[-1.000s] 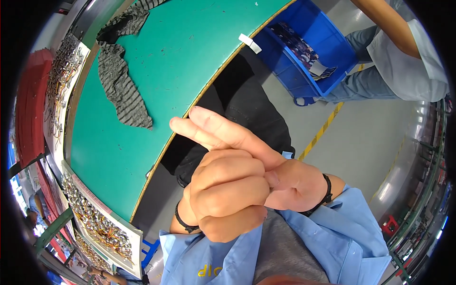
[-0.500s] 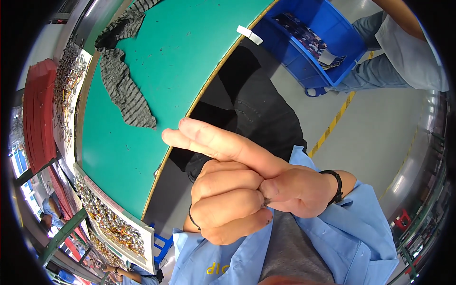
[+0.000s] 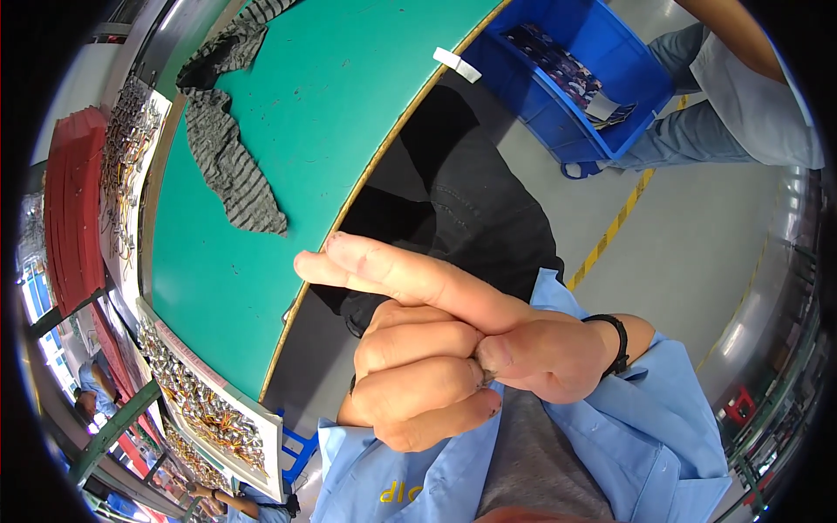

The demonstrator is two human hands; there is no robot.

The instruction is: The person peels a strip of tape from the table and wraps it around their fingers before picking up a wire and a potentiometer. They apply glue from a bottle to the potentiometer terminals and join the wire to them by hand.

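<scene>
Yellow lettering point(image 3: 399, 493) marks the near-left front of the person's open blue jacket point(image 3: 628, 427), worn over a grey shirt point(image 3: 545, 466).

A green desk point(image 3: 218, 288) fills the left of the scene, a length of grey-and-black striped cloth point(image 3: 231, 161) lying crumpled toward its far end. A white clip point(image 3: 457, 64) sits on the desk's edge. At far right, a blue bin point(image 3: 523, 105) holds dark patterned pieces point(image 3: 554, 65) and a white card point(image 3: 602, 106); just beyond it is a person in a white top point(image 3: 750, 105). A yellow-and-black floor stripe point(image 3: 610, 240) runs below the bin. Along the desk's left side are red sheets point(image 3: 74, 209) and, nearer, a white-edged tray point(image 3: 273, 466) packed with small metal parts and orange wires.

Both hands meet above dark trousers point(image 3: 497, 192), near the desk's edge. The left hand point(image 3: 423, 375) has its fingers curled together, partly covering the right hand point(image 3: 549, 349), whose thumb bends inward. A small dark scrap point(image 3: 485, 375) shows between the right thumb and left fingertips; whether the right hand is clamped on it cannot be told. Two extended fingers point left; which hand owns the farther-reaching one is unclear. A black wristband point(image 3: 622, 340) circles the right wrist.
</scene>
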